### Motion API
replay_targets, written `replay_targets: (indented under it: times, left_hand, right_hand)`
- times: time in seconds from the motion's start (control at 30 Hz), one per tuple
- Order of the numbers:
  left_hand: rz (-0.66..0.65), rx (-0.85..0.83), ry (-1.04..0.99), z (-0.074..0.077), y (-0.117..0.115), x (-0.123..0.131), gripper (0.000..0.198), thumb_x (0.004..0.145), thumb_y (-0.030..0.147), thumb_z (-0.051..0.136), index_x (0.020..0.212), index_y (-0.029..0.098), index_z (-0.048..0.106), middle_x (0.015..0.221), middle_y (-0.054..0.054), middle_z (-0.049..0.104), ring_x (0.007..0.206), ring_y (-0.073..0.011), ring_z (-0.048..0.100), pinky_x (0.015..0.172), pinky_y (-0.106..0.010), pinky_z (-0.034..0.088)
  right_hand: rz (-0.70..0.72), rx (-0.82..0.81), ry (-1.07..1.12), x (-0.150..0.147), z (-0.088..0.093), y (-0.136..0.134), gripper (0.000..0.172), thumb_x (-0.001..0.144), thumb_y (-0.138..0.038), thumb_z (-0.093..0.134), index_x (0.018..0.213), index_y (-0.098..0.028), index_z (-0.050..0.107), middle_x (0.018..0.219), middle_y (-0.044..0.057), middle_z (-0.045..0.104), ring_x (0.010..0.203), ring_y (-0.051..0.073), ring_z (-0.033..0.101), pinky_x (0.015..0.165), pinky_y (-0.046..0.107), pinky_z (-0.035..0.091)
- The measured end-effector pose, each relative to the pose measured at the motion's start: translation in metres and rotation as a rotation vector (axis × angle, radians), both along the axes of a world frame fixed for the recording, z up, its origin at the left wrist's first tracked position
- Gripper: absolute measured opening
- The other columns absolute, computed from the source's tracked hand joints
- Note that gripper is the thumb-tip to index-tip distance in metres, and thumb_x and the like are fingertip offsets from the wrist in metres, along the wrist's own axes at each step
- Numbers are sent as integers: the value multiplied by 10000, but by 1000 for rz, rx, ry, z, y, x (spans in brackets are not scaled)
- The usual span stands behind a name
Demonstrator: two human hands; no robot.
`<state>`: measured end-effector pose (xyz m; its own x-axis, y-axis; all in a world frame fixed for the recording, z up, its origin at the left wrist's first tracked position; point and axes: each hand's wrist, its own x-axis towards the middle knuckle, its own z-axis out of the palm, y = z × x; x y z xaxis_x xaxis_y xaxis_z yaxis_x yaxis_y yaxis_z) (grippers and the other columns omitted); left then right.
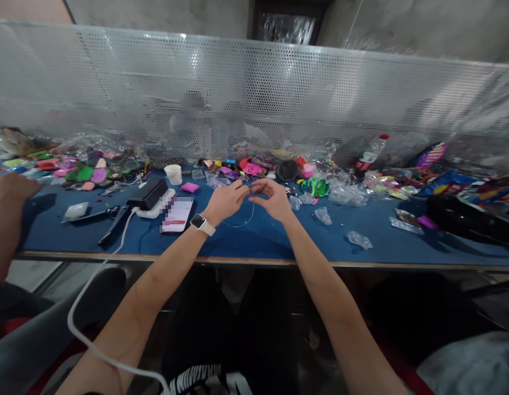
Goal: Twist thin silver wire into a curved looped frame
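My left hand [227, 203], with a watch [202, 224] on its wrist, is raised over the middle of the blue table. Its fingers are bent and pressed together; whatever they pinch is too small to make out. Close by on the right, my right hand [275, 200] is curled, its thumb and fingertips drawn together. From its fingertips a thin pale thread [251, 215] hangs in a loop that curves back under my left hand. The fingertips of both hands almost meet.
Left of my hands lie a phone [177, 214], a black box [148, 194] with a white cable, and a paper cup [173, 174]. Colourful clay pieces and plastic wrappers line the back by a perforated screen [279, 93]. A bottle [370, 156] stands right. Another person's arm [7, 219] reaches in left.
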<state>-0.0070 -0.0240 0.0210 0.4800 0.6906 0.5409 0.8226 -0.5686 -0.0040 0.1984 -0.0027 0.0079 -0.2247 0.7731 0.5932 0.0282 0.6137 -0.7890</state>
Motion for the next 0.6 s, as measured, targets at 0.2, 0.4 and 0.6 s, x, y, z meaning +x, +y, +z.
replay_targets:
  times: [0.2,0.4,0.6]
  left_hand:
    - [-69,52,58,3,-9,5,420,1168,324,318,1145,224,726,1057,-109,677,764,-201,632,658,-330,444]
    - [-68,61,51,1,-10,6,403,1156,274,326,1145,226,726,1060,-109,681,769,-199,641,680,-336,471]
    - [8,17,9,1,-9,9,403,1167,309,342,1193,213,733,1108,-127,702,827,-225,698,664,-334,460]
  right_hand:
    - [71,-211,100,7,4,5,583,722,-683,943,1060,-254,737,800,-2,742,776,218,723,845,413,639]
    - [157,-425,193,3,-7,13,705,714,-666,948,1221,-256,683,824,8,737,731,225,719,736,403,642]
    - [-417,205,1,-3,-7,4,453,890,-679,825,1082,-281,723,1119,87,739,999,276,721,837,439,642]
